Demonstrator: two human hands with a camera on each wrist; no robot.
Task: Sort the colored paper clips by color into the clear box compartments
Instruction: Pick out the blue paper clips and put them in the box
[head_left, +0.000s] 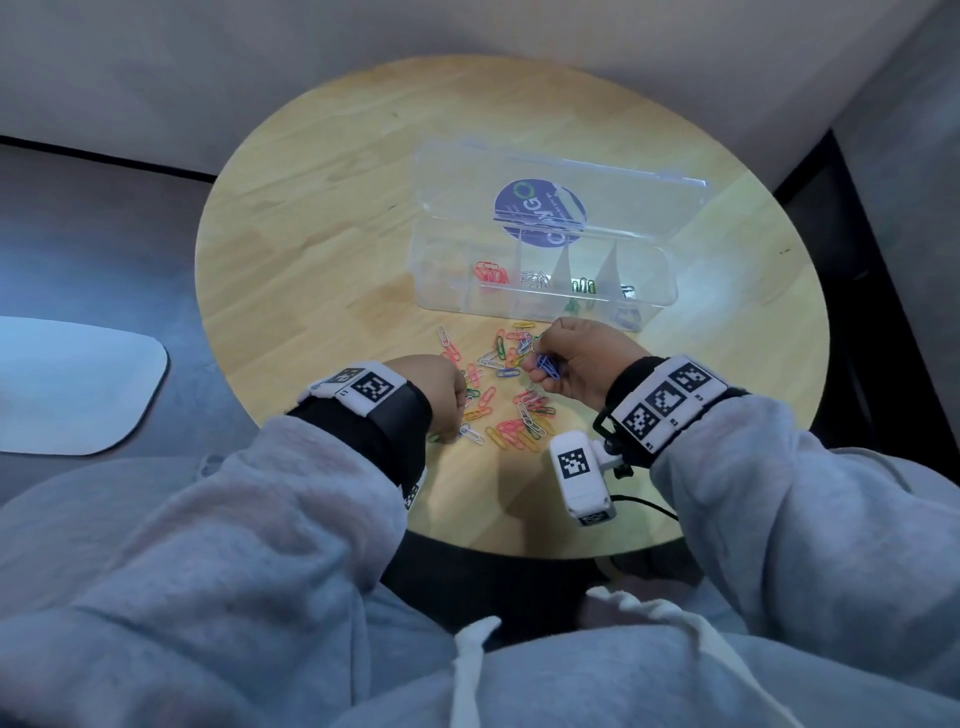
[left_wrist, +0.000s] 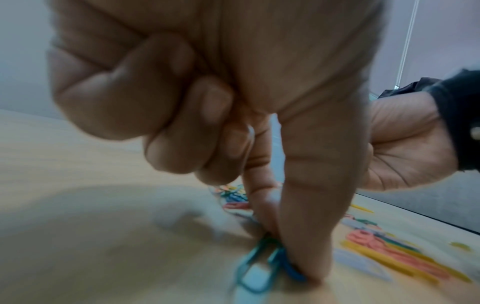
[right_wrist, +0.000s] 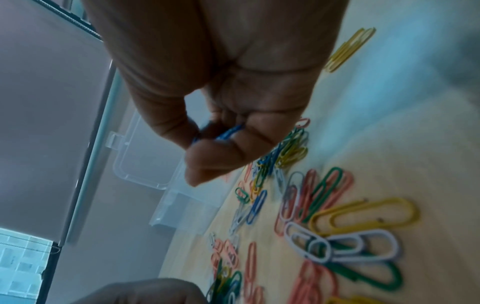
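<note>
The left hand (head_left: 439, 395) is reaching down at the near-left edge of the loose paper clips (head_left: 506, 395), its thumb and forefinger (left_wrist: 262, 185) pinching a blue-green clip (left_wrist: 255, 265) against the round wooden table (head_left: 322, 249) while the other fingers are curling into the palm. Just right of those fingertips, the multicoloured pile is spreading across the tabletop between both hands. The right hand (head_left: 584, 358) is hovering over the pile's far-right side, its fingers clenching round a bunch of blue clips (head_left: 548, 366). Beyond its knuckles, the clear box (head_left: 540, 260) is sitting open, already holding red, white, green and dark clips in separate compartments.
</note>
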